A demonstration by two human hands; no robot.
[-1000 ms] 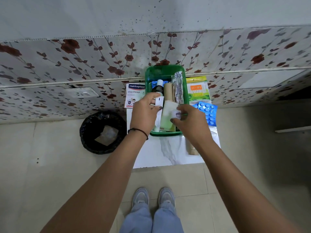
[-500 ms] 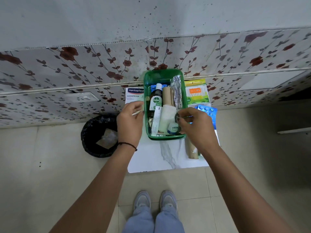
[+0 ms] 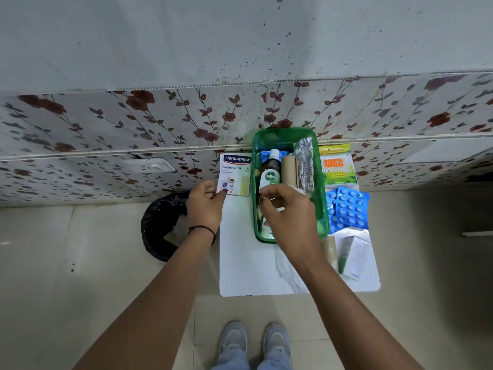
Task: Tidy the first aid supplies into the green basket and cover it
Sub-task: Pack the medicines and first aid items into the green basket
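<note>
Green translucent plastic basket (image 3: 286,134), rectangular with rounded corners: sits centre-right of the head view, on a white marble-patterned board (image 3: 248,263), its far end against the floral-tiled wall. Long axis runs up-and-down the frame, away from the person, open side up. Contents already inside: a dark Dettol bottle with a white cap (image 3: 271,170), a brown cardboard tube (image 3: 288,169), a silvery foil-wrapped strip (image 3: 305,162), and a blue item at the far end, only partly visible. Not yet packed: a white Hansaplast plaster box (image 3: 236,173) just left of the basket, a green-and-yellow pack of cotton buds (image 3: 337,165) just right of it, blue tablet blister strips (image 3: 349,209) below that, and a folded leaflet with a green tube (image 3: 352,255) at lower right. No cover identifiable. Judged roughly half filled; covering remains. Left hand (image 3: 205,206): fingers curled, fingertips at the plaster box's lower corner, grasp not confirmed. Right hand (image 3: 289,212): over the basket, fingers pinched narrow; whether they hold anything cannot be told.
</note>
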